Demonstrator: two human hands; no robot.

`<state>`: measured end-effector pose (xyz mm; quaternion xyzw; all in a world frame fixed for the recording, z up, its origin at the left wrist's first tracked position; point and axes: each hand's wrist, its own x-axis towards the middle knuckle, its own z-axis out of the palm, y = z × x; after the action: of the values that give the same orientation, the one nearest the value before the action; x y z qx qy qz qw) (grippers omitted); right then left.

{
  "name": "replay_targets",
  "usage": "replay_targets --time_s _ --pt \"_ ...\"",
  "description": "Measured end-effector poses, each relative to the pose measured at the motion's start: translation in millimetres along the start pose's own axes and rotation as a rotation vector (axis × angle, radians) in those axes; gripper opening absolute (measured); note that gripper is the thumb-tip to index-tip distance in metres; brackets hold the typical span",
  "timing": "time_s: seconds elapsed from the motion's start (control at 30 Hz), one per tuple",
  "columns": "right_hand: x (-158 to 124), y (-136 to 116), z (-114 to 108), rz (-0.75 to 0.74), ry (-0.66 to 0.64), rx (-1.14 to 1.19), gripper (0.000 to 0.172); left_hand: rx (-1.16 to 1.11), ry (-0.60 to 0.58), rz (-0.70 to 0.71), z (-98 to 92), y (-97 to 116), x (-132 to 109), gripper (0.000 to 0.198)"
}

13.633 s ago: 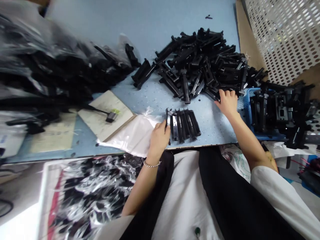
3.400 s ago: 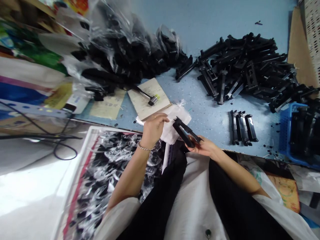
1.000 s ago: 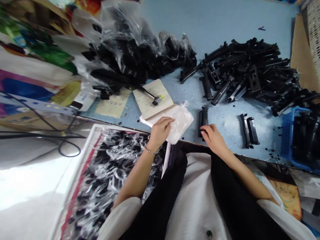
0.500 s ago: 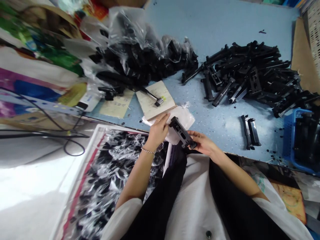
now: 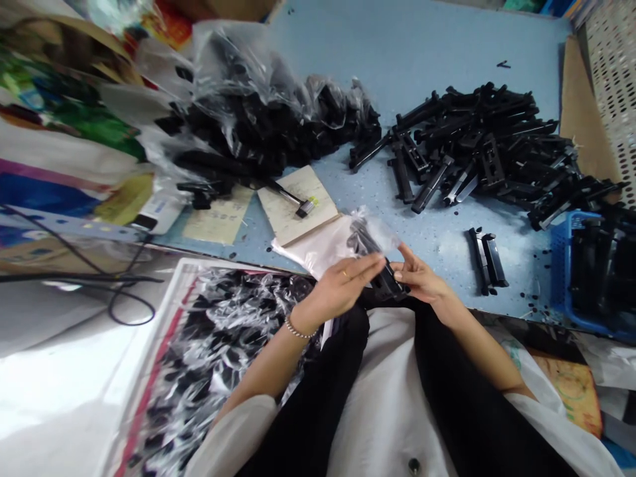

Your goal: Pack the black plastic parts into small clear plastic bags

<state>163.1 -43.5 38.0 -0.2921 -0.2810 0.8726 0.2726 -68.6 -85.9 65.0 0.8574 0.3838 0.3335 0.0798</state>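
Note:
A black plastic part (image 5: pixel 389 281), long and slotted, lies tilted between my hands above the table's front edge. Its far end is inside a clear plastic bag (image 5: pixel 385 233). My left hand (image 5: pixel 338 288) reaches across from the left, its straight fingers pressed together over the part and the bag's near edge; its thumb is hidden. With bent fingers, my right hand (image 5: pixel 420 277) grips the near right side of the part. Beneath the bag, a stack of white plastic bags (image 5: pixel 313 255) sits by a notepad (image 5: pixel 293 228), on which a metal-headed tool (image 5: pixel 304 207) rests.
Many black parts are heaped (image 5: pixel 487 142) at the right rear. Two separate parts (image 5: pixel 487 262) lie nearer, beside a blue basket (image 5: pixel 561 262) of parts. Bagged parts (image 5: pixel 248 112) pile up at left rear. A large box (image 5: pixel 166 338) of bagged parts stands below the edge.
The black part's far end has gone into the clear bag. My left hand has moved right from the bag stack onto the part, while my right hand still holds it.

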Motion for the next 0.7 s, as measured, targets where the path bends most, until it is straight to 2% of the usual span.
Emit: replay_targets --time_s 0.1,0.17,0.23,0.3,0.37,0.4,0.5,0.6,0.7 --pt "-1.4 1.0 -7.3 -0.098 0.109 0.015 0.098 -0.087 -0.065 0.063 9.2 15.4 -4.0 0.077" --pt "-2.9 4.3 -8.9 -0.167 0.219 -0.006 0.071 -0.125 -0.076 0.044 14.6 23.4 -10.1 0.080" --pt "-4.2 8.8 -7.1 -0.224 0.322 -0.087 0.039 -0.137 -0.104 -0.045 19.5 25.3 -14.3 0.082" --pt "-3.9 12.1 -2.9 -0.278 0.387 -0.225 0.025 -0.122 -0.135 -0.187 24.8 21.7 -12.7 0.085" --pt "-1.4 11.0 1.8 -0.332 0.408 -0.372 0.023 -0.116 -0.153 -0.297 30.6 15.5 -3.8 0.087" --pt "0.4 7.9 3.8 -0.357 0.404 -0.432 0.023 -0.133 -0.150 -0.305 33.0 12.2 3.2 0.082" --pt "5.0 -10.7 7.9 -0.454 0.361 -0.532 0.022 -0.229 -0.067 -0.242 34.2 2.6 32.3 0.048" --pt "4.5 -33.6 11.6 -0.580 0.274 -0.520 0.029 -0.234 0.066 -0.224 21.3 -16.3 73.8 0.029" --pt "-1.6 -45.5 14.2 -0.627 0.201 -0.523 0.036 -0.127 0.142 -0.271 -4.7 -60.2 129.8 0.025"
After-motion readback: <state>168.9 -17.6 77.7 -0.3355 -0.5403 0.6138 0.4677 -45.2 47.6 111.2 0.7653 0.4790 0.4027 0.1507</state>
